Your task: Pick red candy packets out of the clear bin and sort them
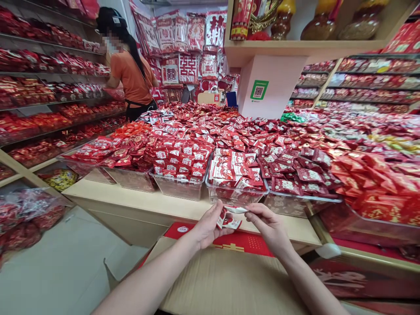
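Observation:
Small red-and-white wrapped packets lie in my left hand, its fingers and thumb closed around them. My right hand pinches the right end of another packet, held level above the others, and its left end meets my left thumb. Just beyond my hands stands a clear plastic bin with similar red-and-white packets in neat rows. Beneath my forearms is a cardboard box with a red printed edge.
More clear bins line the wooden counter edge, with dark red packets to the right. A white pillar carries a green QR sign. A person in an orange shirt stands by the left shelves.

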Available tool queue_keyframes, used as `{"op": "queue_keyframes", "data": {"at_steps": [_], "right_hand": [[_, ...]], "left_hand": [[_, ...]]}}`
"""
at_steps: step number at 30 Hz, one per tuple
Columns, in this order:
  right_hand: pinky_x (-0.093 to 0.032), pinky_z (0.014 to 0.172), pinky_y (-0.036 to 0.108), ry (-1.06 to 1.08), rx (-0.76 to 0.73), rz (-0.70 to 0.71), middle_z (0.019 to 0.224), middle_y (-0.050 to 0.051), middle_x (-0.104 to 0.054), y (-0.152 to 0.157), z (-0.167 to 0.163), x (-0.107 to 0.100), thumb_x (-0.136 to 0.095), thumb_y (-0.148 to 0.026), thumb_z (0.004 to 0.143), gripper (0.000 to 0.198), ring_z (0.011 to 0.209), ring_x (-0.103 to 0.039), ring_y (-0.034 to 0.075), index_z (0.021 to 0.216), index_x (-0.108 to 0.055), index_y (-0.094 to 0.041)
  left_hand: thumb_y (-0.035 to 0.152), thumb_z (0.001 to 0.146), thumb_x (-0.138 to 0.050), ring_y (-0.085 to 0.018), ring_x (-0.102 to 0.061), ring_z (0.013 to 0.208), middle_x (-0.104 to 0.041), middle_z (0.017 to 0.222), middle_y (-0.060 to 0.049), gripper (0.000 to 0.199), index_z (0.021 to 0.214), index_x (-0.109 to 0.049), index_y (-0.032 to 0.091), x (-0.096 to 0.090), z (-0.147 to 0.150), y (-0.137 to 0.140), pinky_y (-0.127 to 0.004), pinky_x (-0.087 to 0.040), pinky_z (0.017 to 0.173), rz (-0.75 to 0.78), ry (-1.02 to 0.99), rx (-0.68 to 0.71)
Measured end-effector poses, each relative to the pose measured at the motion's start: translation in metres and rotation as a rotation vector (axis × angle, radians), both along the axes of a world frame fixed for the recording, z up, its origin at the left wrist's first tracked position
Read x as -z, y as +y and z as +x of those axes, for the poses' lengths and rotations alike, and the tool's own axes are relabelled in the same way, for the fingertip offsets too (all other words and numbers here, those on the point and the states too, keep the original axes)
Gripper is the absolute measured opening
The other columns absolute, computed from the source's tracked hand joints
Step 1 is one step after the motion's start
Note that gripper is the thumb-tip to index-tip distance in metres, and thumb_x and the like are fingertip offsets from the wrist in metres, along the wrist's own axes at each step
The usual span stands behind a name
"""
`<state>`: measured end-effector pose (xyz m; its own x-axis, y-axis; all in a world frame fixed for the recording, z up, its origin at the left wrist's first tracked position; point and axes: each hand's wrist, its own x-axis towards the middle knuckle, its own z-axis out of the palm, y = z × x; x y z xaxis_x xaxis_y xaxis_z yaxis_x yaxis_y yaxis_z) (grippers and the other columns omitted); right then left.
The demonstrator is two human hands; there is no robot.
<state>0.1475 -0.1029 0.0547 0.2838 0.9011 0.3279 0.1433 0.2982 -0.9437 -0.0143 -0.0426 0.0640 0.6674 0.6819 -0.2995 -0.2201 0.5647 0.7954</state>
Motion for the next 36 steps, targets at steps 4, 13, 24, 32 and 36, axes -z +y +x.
{"op": "queue_keyframes", "data": {"at_steps": [4,13,24,32,36], "right_hand": [[-0.045,0.080,0.037,-0.240,-0.074,0.045,0.092,0.007,-0.056,0.000,0.003,0.003,-0.056,-0.026,0.074,0.011,0.092,-0.054,0.020,0.080,-0.065,-0.025],[-0.050,0.062,0.032,0.011,-0.088,-0.202,0.083,0.006,-0.060,-0.001,-0.005,0.003,-0.056,-0.039,0.072,0.029,0.072,-0.058,0.018,0.095,-0.051,-0.022],[-0.040,0.075,0.037,-1.128,0.183,-0.038,0.087,0.009,-0.067,0.046,0.056,-0.061,-0.045,-0.024,0.079,0.024,0.080,-0.053,0.023,0.092,-0.064,-0.017],[-0.042,0.075,0.030,-1.228,0.027,-0.212,0.087,0.005,-0.068,0.062,0.053,-0.074,-0.047,-0.019,0.078,0.023,0.084,-0.055,0.022,0.091,-0.067,-0.018],[-0.043,0.073,0.028,-1.229,-0.008,-0.254,0.085,0.003,-0.069,0.070,0.050,-0.078,-0.047,-0.016,0.077,0.024,0.080,-0.058,0.020,0.088,-0.068,-0.020]], "left_hand": [[0.038,0.067,-0.064,-0.017,-0.058,0.086,-0.058,0.098,-0.007,0.040,0.097,-0.045,0.019,0.002,-0.002,0.000,-0.028,-0.047,0.073,-0.095,-0.024,0.047],[0.024,0.063,-0.068,-0.012,-0.055,0.072,-0.058,0.081,-0.001,0.036,0.090,-0.045,0.016,0.003,0.005,-0.007,-0.027,-0.046,0.069,0.326,0.090,-0.144],[0.029,0.064,-0.065,-0.011,-0.053,0.067,-0.056,0.076,0.000,0.032,0.089,-0.046,0.018,0.019,0.005,0.001,-0.024,-0.043,0.065,0.435,0.185,-0.170],[0.028,0.066,-0.063,-0.011,-0.053,0.068,-0.056,0.078,0.000,0.032,0.091,-0.046,0.017,0.029,0.004,0.008,-0.025,-0.043,0.066,0.477,0.185,-0.213],[0.027,0.066,-0.064,-0.010,-0.052,0.068,-0.057,0.077,0.000,0.033,0.092,-0.046,0.016,0.026,0.005,0.007,-0.024,-0.042,0.066,0.462,0.159,-0.212]]}}
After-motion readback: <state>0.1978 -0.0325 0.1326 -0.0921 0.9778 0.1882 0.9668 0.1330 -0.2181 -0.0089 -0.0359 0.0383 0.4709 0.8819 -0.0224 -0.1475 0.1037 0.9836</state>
